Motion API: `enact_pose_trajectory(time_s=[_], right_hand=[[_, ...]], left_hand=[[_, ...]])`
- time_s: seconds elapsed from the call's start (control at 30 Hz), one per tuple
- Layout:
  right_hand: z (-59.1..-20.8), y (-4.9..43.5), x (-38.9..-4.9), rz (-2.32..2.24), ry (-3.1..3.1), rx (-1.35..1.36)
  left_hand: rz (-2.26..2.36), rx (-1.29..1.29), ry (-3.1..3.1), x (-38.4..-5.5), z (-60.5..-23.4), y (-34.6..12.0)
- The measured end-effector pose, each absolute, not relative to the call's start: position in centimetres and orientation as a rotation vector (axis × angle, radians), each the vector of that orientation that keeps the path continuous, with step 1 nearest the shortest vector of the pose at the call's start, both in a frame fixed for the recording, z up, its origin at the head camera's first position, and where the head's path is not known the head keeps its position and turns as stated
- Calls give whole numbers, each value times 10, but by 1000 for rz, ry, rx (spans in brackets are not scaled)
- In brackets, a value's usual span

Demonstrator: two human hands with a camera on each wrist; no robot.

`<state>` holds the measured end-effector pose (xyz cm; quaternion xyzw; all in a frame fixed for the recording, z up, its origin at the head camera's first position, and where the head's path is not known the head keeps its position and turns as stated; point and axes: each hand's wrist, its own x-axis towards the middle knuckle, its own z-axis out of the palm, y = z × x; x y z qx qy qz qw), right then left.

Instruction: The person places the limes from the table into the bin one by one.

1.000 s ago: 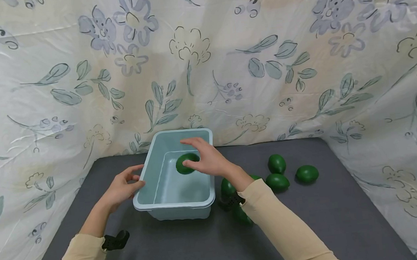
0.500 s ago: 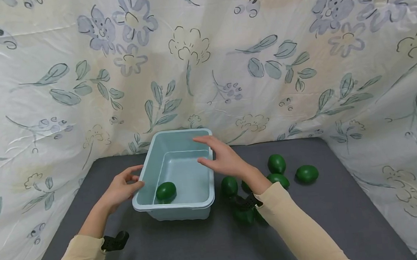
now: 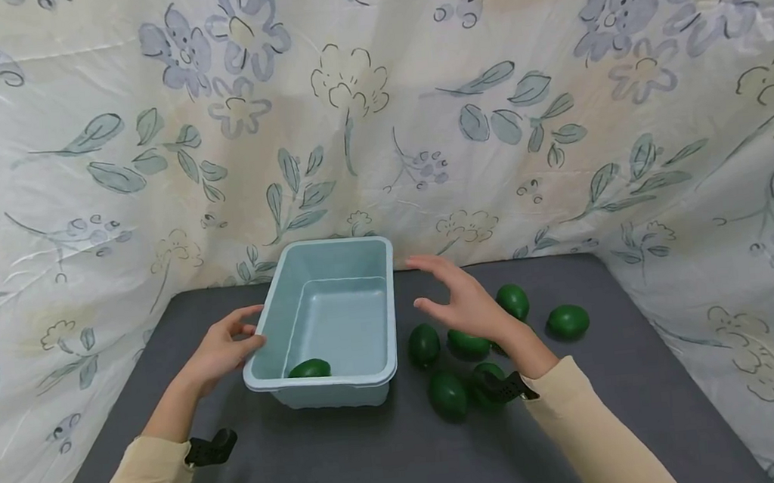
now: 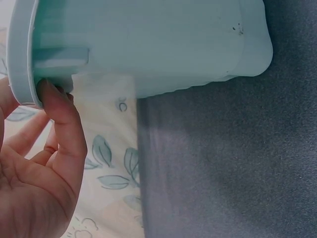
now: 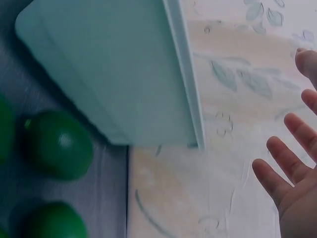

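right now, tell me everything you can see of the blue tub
The tub is pale blue, rectangular and open-topped, with rounded corners, walls narrowing toward the base and a projecting rim; it looks like plastic. Small dark specks show low on one outer wall. It stands upright on the dark grey table. The left hand holds its left rim; the right hand is apart from it. One green fruit lies inside by the near wall, which partly hides it.
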<state>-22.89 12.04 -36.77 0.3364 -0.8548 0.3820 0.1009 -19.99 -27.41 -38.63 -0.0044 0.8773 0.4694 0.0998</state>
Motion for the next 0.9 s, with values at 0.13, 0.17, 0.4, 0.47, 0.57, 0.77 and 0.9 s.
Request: enact_pose_trajectory(time_s=[0.13,0.17,0.4,0.47,0.57,0.77,0.9], right_hand=[[-378,141,-228,1129,-2504,958],[-380,146,-227,1129,-2497,941],[-396,175,-223,1178,-2436,838],[-397,181,-220,1177,-2432,805],[-393,187,-212,1178,-2432,762],[-403,207,-212,1172,-2446,692],[-421,223,-219,1176,-2465,643]], left_hand=[[1388,-13,2592,-200,-385,-274],[1387,-14,2593,-200,-385,-274],[1382,-14,2596,-201,-386,-275],[1384,-10,2596,-200,-386,-275],[1387,-8,2595,-200,-386,-275],[1382,1,2600,-200,-387,-275],[1378,-3,2602,-200,-387,-273]])
